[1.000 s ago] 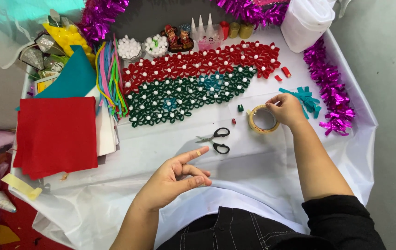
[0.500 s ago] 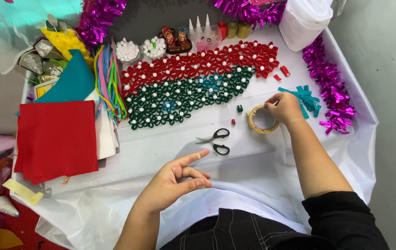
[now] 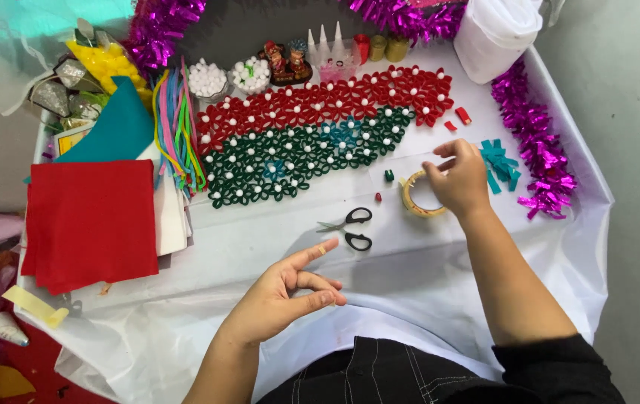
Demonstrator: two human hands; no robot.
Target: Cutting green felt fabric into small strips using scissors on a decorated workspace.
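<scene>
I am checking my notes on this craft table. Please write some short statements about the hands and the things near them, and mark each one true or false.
1. The right hand touches the tape roll. True.
2. The left hand holds the scissors. False: it holds nothing; the scissors lie on the white table cover.
3. The scissors have black handles. True.
4. The red felt sheet lies beside the right hand. False: it lies at the far left of the picture.

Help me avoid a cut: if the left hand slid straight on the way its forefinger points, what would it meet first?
Probably the scissors. The left hand points up and to the right, with only bare white cloth between; its height above the table is unclear.
</scene>
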